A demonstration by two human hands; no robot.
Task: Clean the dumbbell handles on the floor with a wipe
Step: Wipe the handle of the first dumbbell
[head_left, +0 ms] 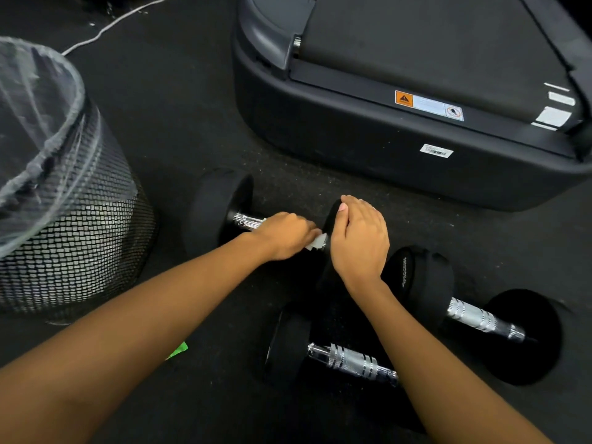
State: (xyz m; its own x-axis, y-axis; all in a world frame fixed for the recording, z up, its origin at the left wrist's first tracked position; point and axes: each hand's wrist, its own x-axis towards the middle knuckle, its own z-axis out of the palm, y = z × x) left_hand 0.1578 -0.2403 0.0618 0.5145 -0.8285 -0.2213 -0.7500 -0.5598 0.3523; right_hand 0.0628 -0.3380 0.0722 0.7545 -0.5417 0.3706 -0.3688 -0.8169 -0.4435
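Three black dumbbells with chrome handles lie on the dark floor. The far dumbbell (221, 203) lies between my hands. My left hand (285, 235) is closed around its chrome handle (248, 221) with a white wipe (317, 242) pressed against the metal; only a corner of the wipe shows. My right hand (360, 238) rests flat on that dumbbell's right head, holding it down. A second dumbbell (480, 318) lies to the right and a third dumbbell (346, 360) lies nearer me, partly under my right forearm.
A black mesh waste bin (73, 225) with a clear liner stands at the left. A treadmill base (400, 133) fills the upper right. A white cable (109, 27) runs across the floor at the top left. A green scrap (177, 350) lies under my left forearm.
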